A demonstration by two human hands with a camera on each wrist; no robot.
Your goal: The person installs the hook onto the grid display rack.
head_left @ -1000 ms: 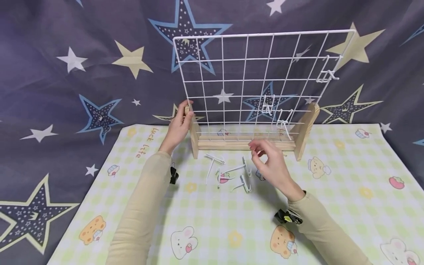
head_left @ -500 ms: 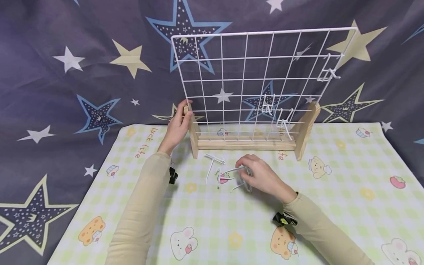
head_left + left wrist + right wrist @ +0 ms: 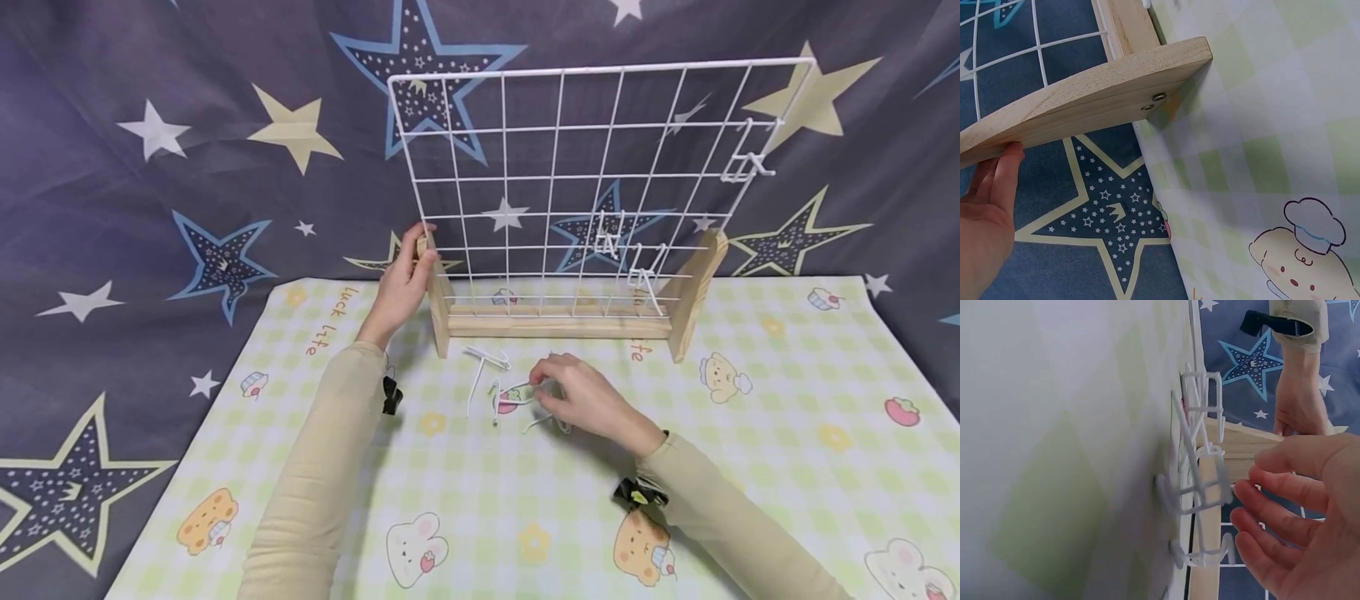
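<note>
My left hand (image 3: pixel 401 287) grips the wooden end panel (image 3: pixel 439 312) of a white wire grid rack, thumb in front and fingers reaching behind. In the left wrist view, fingertips press the panel's outer face. My right hand (image 3: pixel 588 402) hovers low over several white wire hooks on the cloth. Seen from the right wrist, its fingers are loosely bent beside one hook (image 3: pixel 1200 489), with a gap and nothing held. A long-pronged hook (image 3: pixel 476 387) lies to the left, and another hook (image 3: pixel 497 402) is just left of the right fingertips. The hand partly covers the others.
Three hooks hang on the grid: one at the upper right (image 3: pixel 742 170), one lower (image 3: pixel 606 242) and one near the right panel (image 3: pixel 645 277). A wooden crossbar (image 3: pixel 555 327) joins the panels. Star-patterned fabric (image 3: pixel 217 150) hangs behind the checked tablecloth (image 3: pixel 465 475).
My right hand has come down from in front of the crossbar to the loose hooks, then slightly left. My left hand keeps its grip on the panel.
</note>
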